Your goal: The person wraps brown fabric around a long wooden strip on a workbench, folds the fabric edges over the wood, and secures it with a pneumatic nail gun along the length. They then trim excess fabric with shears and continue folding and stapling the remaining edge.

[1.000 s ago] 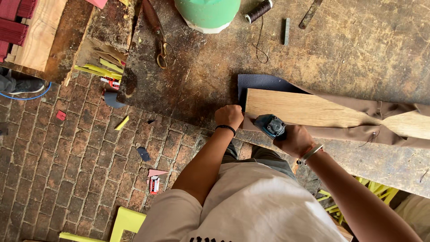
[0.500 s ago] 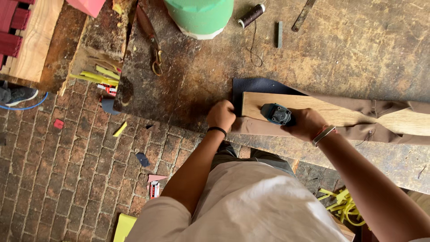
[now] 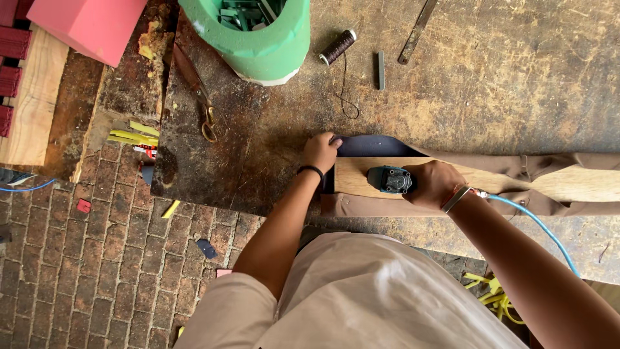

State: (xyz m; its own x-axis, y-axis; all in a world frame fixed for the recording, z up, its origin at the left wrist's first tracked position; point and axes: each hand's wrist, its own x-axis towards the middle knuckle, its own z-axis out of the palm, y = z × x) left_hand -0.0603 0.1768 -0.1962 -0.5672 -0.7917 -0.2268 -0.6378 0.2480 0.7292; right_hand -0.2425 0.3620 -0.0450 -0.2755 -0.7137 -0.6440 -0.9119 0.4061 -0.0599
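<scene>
Right hand wrapped tight round the blue power tool on the wooden board; left hand presses brown fabric flat at the board's end, fingers curled; fabric could bunch under the tool.

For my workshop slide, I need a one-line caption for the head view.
Right hand presses a teal power tool onto a wooden board while the left hand steadies its end.

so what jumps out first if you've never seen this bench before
The big mint-green foam cylinder at the top of the worn wooden workbench stands out most. Below it, the right hand grips a teal power tool on a pale wooden plank laid over brown fabric; the left hand presses the plank's end.
</scene>
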